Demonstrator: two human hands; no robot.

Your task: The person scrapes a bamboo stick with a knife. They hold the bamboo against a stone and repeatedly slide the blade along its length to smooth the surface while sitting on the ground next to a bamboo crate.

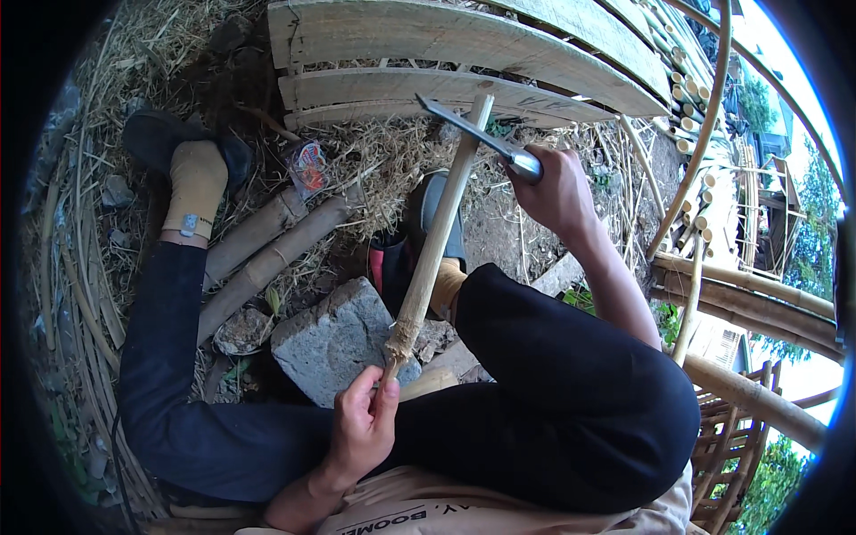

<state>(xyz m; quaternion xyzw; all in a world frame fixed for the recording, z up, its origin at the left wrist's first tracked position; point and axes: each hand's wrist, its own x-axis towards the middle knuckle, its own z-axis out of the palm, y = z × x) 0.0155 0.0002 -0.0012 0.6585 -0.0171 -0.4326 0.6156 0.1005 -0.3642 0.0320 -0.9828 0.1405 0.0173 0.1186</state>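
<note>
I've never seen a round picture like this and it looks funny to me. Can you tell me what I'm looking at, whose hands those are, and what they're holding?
The picture comes from a small camera worn on a person's head, looking down. Its wide lens bends everything, so the edges look round and dark.

The person sits on the ground with dark trousers and knees bent. You see their own two hands, no machine.

The left hand pinches the frayed lower end of a bamboo stick. That end rests by a grey stone block. The right hand holds a knife with its blade laid against the top of the stick.

Around them lie dry straw, thicker bamboo poles, and a small red wrapper. Farther up are wide bamboo slats. One foot wears a tan sock and a dark sandal.
</note>
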